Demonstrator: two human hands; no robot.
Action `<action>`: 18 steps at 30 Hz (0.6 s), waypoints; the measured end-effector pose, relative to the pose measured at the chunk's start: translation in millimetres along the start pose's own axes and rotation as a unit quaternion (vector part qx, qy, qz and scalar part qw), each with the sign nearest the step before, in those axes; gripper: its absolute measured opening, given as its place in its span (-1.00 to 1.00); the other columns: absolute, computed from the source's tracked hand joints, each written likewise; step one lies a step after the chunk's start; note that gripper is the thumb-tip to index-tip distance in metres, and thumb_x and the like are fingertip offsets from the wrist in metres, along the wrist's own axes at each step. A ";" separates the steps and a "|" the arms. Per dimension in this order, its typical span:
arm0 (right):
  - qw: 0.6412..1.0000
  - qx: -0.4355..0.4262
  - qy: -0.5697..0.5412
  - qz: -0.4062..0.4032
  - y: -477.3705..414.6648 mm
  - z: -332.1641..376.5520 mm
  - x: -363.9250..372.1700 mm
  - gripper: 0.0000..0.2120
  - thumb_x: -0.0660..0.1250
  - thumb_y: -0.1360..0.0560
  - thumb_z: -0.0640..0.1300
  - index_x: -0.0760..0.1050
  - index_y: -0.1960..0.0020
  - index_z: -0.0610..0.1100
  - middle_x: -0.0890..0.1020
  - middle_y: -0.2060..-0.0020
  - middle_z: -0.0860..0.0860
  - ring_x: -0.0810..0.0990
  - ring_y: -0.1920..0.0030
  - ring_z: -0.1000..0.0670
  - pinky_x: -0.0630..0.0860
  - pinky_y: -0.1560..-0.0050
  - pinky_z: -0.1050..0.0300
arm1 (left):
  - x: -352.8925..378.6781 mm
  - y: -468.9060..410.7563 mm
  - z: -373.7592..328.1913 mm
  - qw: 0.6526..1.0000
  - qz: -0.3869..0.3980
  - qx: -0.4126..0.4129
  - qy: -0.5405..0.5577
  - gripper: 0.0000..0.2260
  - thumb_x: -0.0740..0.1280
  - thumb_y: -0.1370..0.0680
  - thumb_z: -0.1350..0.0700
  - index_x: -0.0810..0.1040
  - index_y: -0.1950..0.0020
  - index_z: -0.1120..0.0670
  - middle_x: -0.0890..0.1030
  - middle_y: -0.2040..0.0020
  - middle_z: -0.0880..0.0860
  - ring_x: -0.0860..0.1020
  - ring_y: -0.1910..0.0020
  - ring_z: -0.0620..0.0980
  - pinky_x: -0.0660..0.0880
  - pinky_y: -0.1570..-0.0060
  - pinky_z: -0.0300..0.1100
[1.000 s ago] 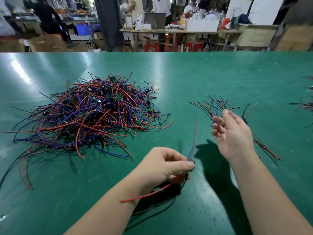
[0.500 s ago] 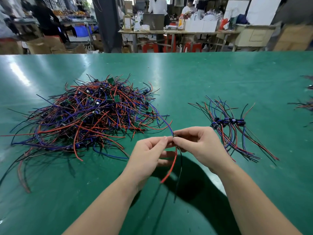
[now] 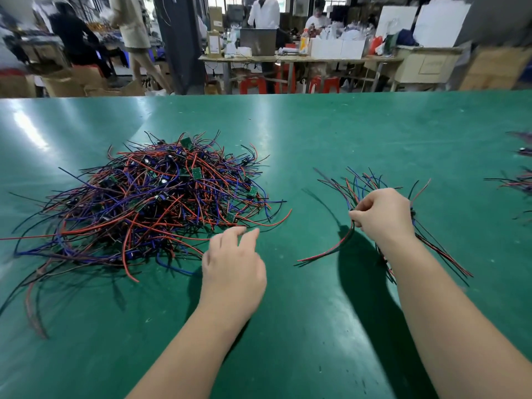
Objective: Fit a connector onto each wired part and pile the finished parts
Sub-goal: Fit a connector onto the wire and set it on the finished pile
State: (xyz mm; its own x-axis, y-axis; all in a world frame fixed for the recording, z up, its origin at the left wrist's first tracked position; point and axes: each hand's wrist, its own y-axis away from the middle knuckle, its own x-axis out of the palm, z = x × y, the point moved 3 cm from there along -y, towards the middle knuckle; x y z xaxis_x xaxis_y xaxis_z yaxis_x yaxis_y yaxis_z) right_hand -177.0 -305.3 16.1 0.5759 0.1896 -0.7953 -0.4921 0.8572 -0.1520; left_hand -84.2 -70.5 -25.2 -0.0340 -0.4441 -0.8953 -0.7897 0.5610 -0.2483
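Observation:
A big tangled heap of wired parts, red, blue and black wires with small green boards, lies on the left of the green table. My left hand hovers at the heap's near right edge, fingers relaxed and holding nothing. My right hand pinches one wired part whose red and black wires trail down to the left. It holds that part over the small pile of finished parts on the right, and partly hides the pile.
More wire bundles lie at the table's far right edge. The green table runs back to a far edge. Beyond it stand workbenches, red stools, boxes and people.
Both hands were together on one part in the middle. My right hand has carried it right to the small pile. My left hand has let go and moved toward the heap.

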 end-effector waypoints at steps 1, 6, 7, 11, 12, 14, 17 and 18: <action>1.000 0.011 0.013 0.003 -2.7 -2.1 2.6 -0.92 0.43 -0.42 -0.24 0.64 0.25 -0.21 0.67 0.27 -0.16 0.58 0.18 -0.13 0.40 0.18 0.20 | 1.3 0.3 4.0 0.997 0.022 -0.043 -0.063 -0.57 0.12 -0.61 -0.02 0.20 -0.49 -0.12 0.21 -0.47 0.00 0.15 -0.42 0.05 0.20 -0.34 0.00; 0.993 -0.004 0.117 0.027 0.4 -0.6 11.6 -0.84 0.28 -0.50 -0.31 0.61 -0.02 -0.29 0.62 0.03 -0.21 0.56 0.13 -0.17 0.54 0.03 0.11 | 4.4 2.8 15.0 0.969 0.138 -0.145 -0.146 -0.59 0.01 -0.64 -0.15 0.17 -0.46 -0.07 0.07 -0.53 0.16 0.02 -0.49 0.24 0.18 -0.32 0.30; 0.996 -0.015 0.083 0.027 4.9 3.1 12.8 -0.79 0.28 -0.51 -0.28 0.60 -0.10 -0.27 0.61 -0.05 -0.20 0.54 0.12 -0.16 0.50 0.00 0.13 | 3.5 2.2 14.7 0.971 0.126 -0.127 -0.160 -0.63 0.02 -0.64 -0.12 0.21 -0.43 -0.05 0.19 -0.47 0.15 0.15 -0.43 0.23 0.25 -0.30 0.20; 0.989 -0.083 -0.076 0.093 36.8 28.3 17.7 -0.75 0.33 -0.48 -0.17 0.62 -0.14 -0.12 0.68 0.07 0.03 0.63 0.11 0.00 0.45 0.05 0.23 | -5.4 -4.1 11.1 0.990 0.051 -0.046 -0.123 -0.65 0.07 -0.64 -0.04 0.22 -0.41 0.02 0.46 -0.20 0.05 0.41 -0.18 0.08 0.32 -0.14 -0.13; 0.982 -0.108 -0.092 0.126 46.6 34.9 22.1 -0.80 0.34 -0.47 -0.16 0.64 -0.06 -0.11 0.68 0.21 0.08 0.65 0.18 0.07 0.48 0.09 0.26 | -9.9 -5.9 11.8 0.994 0.044 -0.054 -0.082 -0.63 0.13 -0.63 -0.03 0.24 -0.41 0.03 0.49 -0.17 0.06 0.43 -0.16 0.08 0.32 -0.14 -0.13; 0.967 -0.146 -0.106 0.178 64.3 43.6 35.2 -0.85 0.36 -0.46 -0.17 0.67 0.02 -0.08 0.62 0.38 0.19 0.61 0.35 0.22 0.46 0.22 0.41 | -19.6 -7.9 13.7 0.999 0.012 -0.052 -0.005 -0.60 0.24 -0.58 0.01 0.33 -0.39 0.06 0.55 -0.13 0.09 0.46 -0.14 0.11 0.35 -0.13 -0.11; 0.941 -0.160 -0.167 0.246 84.3 48.6 55.7 -0.79 0.35 -0.48 -0.26 0.64 -0.07 -0.08 0.65 0.32 0.10 0.64 0.36 0.10 0.42 0.30 0.42 | -32.2 -6.3 8.5 0.993 -0.083 0.010 0.083 -0.59 0.36 -0.50 0.14 0.44 -0.34 0.12 0.60 -0.06 0.13 0.53 -0.07 0.15 0.39 -0.12 -0.07; 0.928 -0.159 -0.201 0.269 89.4 50.4 60.4 -0.72 0.35 -0.49 -0.29 0.60 -0.15 -0.07 0.65 0.25 0.06 0.64 0.35 0.05 0.42 0.30 0.39 | -35.7 -5.8 5.4 0.986 -0.115 0.030 0.118 -0.60 0.39 -0.49 0.18 0.47 -0.32 0.15 0.62 -0.04 0.13 0.55 -0.04 0.14 0.39 -0.11 -0.11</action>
State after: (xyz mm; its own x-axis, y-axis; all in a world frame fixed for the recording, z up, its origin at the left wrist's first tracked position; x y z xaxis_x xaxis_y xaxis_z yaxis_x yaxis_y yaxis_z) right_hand -153.3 -193.0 -15.9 0.3563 0.7683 -0.5318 -0.9103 0.4139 -0.0120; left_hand -75.1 -54.1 6.2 -0.0063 -0.7106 -0.7036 -0.7558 0.4641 -0.4620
